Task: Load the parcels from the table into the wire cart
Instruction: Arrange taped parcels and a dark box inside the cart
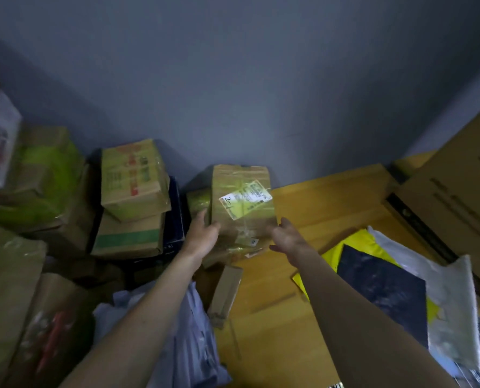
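Observation:
A taped brown cardboard parcel (241, 208) with a white shipping label stands at the back of the wooden table (331, 197), against the wall. My left hand (204, 232) touches its left side with the fingers around the edge. My right hand (287, 233) is at its lower right corner, fingers spread, close to the box; contact is unclear. A small narrow cardboard box (225, 294) lies on the table below them. Flat mailers lie to the right: a black one (384, 289) over a yellow one (356, 247), and a grey plastic one (446, 298). The wire cart is hidden from me.
Stacked cardboard boxes (134, 180) fill the left side, some with green tape (45, 177). A dark blue box (174, 217) stands behind the stack. A large brown carton (462, 186) sits at the right. A pale plastic bag (185, 340) lies under my left forearm.

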